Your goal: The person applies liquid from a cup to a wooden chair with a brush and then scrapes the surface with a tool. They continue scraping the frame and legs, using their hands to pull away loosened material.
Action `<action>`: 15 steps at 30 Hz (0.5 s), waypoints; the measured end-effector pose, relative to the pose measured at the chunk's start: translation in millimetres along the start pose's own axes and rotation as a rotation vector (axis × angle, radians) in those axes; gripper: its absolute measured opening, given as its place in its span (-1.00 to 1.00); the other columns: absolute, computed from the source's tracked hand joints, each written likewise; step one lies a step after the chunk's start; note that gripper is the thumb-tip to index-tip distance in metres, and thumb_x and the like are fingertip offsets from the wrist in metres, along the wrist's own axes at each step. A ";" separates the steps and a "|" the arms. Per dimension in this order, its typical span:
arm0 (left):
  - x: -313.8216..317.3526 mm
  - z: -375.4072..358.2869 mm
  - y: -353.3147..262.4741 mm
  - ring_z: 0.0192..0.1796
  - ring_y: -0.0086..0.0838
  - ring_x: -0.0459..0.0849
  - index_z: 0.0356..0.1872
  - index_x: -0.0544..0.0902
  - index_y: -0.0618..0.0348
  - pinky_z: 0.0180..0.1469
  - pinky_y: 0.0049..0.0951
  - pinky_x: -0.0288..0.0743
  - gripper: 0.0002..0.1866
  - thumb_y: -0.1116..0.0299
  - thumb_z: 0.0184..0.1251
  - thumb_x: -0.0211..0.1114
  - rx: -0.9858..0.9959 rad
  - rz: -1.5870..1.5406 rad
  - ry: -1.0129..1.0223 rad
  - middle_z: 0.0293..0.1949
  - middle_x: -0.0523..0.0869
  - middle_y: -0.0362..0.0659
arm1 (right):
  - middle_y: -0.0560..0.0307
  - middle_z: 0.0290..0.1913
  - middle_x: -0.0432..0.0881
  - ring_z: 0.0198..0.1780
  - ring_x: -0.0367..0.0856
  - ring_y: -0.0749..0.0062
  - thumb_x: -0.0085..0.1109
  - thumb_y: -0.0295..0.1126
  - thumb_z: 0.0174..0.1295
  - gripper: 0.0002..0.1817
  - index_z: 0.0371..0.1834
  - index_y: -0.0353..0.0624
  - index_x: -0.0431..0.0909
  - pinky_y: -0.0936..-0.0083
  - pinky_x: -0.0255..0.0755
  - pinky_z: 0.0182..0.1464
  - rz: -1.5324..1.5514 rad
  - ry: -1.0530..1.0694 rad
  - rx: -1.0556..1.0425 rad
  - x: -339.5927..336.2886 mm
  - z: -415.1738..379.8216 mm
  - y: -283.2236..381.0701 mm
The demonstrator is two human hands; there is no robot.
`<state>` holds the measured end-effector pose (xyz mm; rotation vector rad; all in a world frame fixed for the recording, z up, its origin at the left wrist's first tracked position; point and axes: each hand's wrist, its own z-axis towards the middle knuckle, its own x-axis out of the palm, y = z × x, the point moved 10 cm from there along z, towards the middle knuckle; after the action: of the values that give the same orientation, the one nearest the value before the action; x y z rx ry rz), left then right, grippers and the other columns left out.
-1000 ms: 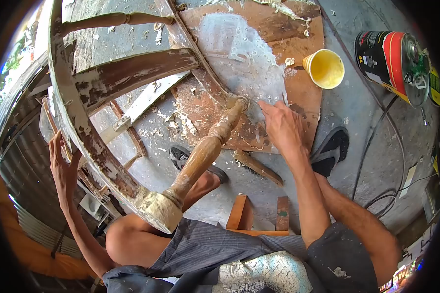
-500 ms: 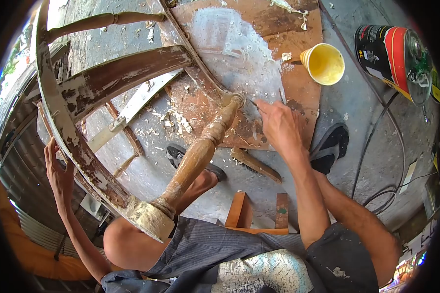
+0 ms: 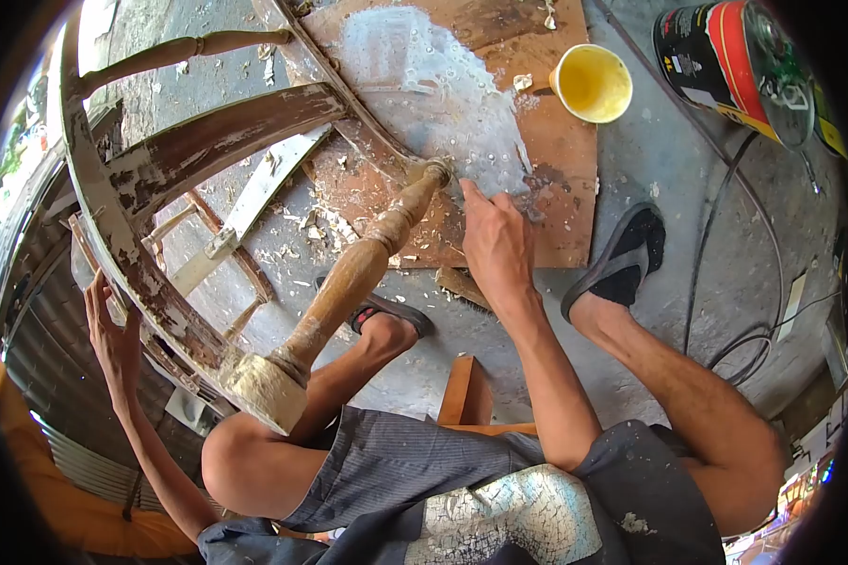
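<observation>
The index finger of the right hand [image 3: 499,240] extends just beside the tip of the turned leg [image 3: 353,273]; the others curl, their grip unclear. Leftward, the wooden frame [image 3: 146,282] reaches the left hand [image 3: 113,339], fingers loosely open at its edge.

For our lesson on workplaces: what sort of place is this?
Probably a furniture repair workshop: a chair frame with patchy finish, scattered shavings and a cup of yellowish liquid.

The patchily painted wooden frame [image 3: 231,129] slants above the scrap-strewn floor [image 3: 650,169].
</observation>
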<state>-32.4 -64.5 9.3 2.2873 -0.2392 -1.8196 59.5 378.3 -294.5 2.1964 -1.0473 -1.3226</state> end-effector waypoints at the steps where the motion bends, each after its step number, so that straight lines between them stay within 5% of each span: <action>1: -1.0 0.2 -0.6 0.24 -0.18 0.59 0.47 0.40 0.01 0.32 -0.14 0.47 -0.23 0.52 0.18 0.44 0.004 0.006 0.000 0.23 0.59 -0.08 | -0.29 -0.23 0.63 -0.20 0.68 -0.21 0.03 -0.47 0.44 -0.63 0.26 -0.17 0.61 0.09 0.59 -0.14 -0.007 -0.005 -0.004 3.4 2.8 -0.6; 15: 0.3 1.2 -0.9 0.26 -0.15 0.62 0.46 0.41 0.08 0.29 -0.13 0.49 -0.24 0.19 0.25 0.51 0.024 0.023 -0.013 0.27 0.60 -0.04 | -0.29 -0.15 0.61 -0.17 0.70 -0.19 0.11 -0.58 0.27 -0.49 0.33 -0.16 0.55 0.07 0.60 -0.15 0.126 -0.109 0.035 11.2 -27.7 -7.4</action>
<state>-33.4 -63.8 8.5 2.2802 -0.2892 -1.8305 89.7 373.0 -292.3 2.0658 -1.2361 -1.3900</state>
